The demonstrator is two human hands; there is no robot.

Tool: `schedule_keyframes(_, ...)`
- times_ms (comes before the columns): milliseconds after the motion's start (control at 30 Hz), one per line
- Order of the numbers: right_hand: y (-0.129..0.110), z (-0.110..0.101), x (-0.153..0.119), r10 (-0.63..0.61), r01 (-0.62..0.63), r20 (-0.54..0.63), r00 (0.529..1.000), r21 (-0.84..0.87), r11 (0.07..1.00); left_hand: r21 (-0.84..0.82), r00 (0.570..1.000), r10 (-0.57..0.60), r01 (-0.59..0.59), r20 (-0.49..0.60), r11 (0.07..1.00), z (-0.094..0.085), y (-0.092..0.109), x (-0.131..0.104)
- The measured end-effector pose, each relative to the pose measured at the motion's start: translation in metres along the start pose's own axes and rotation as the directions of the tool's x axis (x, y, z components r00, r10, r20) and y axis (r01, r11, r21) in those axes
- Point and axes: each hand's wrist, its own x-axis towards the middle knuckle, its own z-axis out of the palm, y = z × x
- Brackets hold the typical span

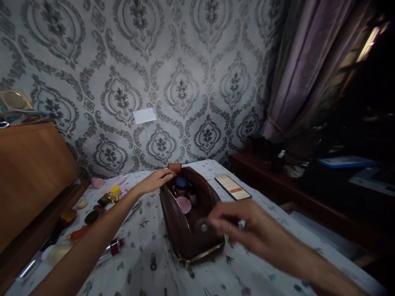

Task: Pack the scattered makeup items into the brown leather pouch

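A dark brown cosmetic bag (pixel 173 222) stands unzipped on the patterned cloth, its mouth facing up. Inside it are a blue-lidded jar (pixel 181 183), a round pink container (pixel 184 204) and other small items in shadow. My left hand (pixel 156 181) is at the far left rim with thumb and fingers on the edge, beside a brown tab (pixel 174 167). Over the near right rim, my right hand (pixel 237 222) is curled closed and slightly blurred. Its fingertips are by a flap with a round metal snap (pixel 204 227); what they hold is hidden.
A phone (pixel 233 187) with a lit screen lies right of the bag. Several cosmetics are spread at left, including a yellow-capped item (pixel 115 190) and a red-capped tube (pixel 115 246). A wooden cabinet (pixel 33 164) borders the left; a dark red shelf (pixel 256 166) the right.
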Motion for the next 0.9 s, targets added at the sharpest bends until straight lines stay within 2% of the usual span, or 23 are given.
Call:
schedule_keyframes(67, 0.003, 0.021, -0.014, 0.02, -0.023, 0.15, 0.989, 0.018, 1.0, -0.019, 1.0, -0.008, 0.008, -0.02, 1.0, 0.002, 0.003, -0.001)
schedule_keyframes(200, 0.014, 0.067, -0.027, 0.073, -0.088, 0.279, 0.958, 0.042, 0.995, -0.058, 0.994, -0.026, 0.02, -0.102, 0.998, 0.004, 0.01, -0.006)
schedule_keyframes(233, 0.019, 0.078, -0.027, 0.038, -0.075, 0.419, 0.907, 0.071, 0.995, -0.057, 0.99, -0.031, 0.023, -0.139, 0.998, 0.004, 0.011, -0.008)
schedule_keyframes(267, 0.024, 0.09, -0.027, 0.019, -0.063, 0.486, 0.874, 0.074, 0.995, -0.051, 0.982, -0.035, 0.026, -0.185, 0.998, 0.005, 0.012, -0.01)
schedule_keyframes(333, 0.032, 0.113, -0.025, 0.009, -0.043, 0.562, 0.827, 0.046, 0.998, -0.035, 0.95, -0.043, 0.034, -0.311, 0.999, 0.007, 0.015, -0.017)
schedule_keyframes(467, 0.038, 0.152, -0.017, -0.037, 0.015, 0.636, 0.771, 0.04, 0.999, -0.024, 0.824, -0.06, 0.057, -0.564, 0.998, 0.021, 0.026, -0.05)
schedule_keyframes(533, 0.037, 0.167, -0.013, -0.036, 0.015, 0.619, 0.785, 0.039, 0.999, -0.016, 0.795, -0.089, 0.099, -0.6, 0.995, 0.036, 0.034, -0.076)
schedule_keyframes(567, 0.036, 0.173, -0.011, -0.024, 0.005, 0.583, 0.812, 0.034, 0.999, 0.0, 0.791, -0.112, 0.141, -0.601, 0.99, 0.046, 0.038, -0.09)
schedule_keyframes(633, 0.036, 0.184, -0.007, 0.004, -0.022, 0.489, 0.872, 0.03, 0.999, 0.032, 0.819, -0.183, 0.238, -0.543, 0.971, 0.066, 0.044, -0.117)
schedule_keyframes(733, 0.036, 0.199, 0.006, -0.004, -0.03, 0.384, 0.923, 0.081, 0.996, 0.194, 0.881, -0.208, 0.313, -0.424, 0.93, 0.091, 0.043, -0.152)
schedule_keyframes(767, 0.036, 0.204, 0.011, -0.01, -0.032, 0.357, 0.934, 0.113, 0.993, 0.236, 0.899, -0.216, 0.321, -0.382, 0.917, 0.096, 0.04, -0.161)
schedule_keyframes(833, 0.033, 0.215, 0.024, -0.021, -0.041, 0.318, 0.948, 0.188, 0.981, 0.272, 0.906, -0.244, 0.345, -0.345, 0.898, 0.1, 0.034, -0.175)
schedule_keyframes(900, 0.029, 0.228, 0.036, -0.027, -0.06, 0.312, 0.95, 0.264, 0.963, 0.253, 0.878, -0.289, 0.4, -0.382, 0.881, 0.099, 0.027, -0.187)
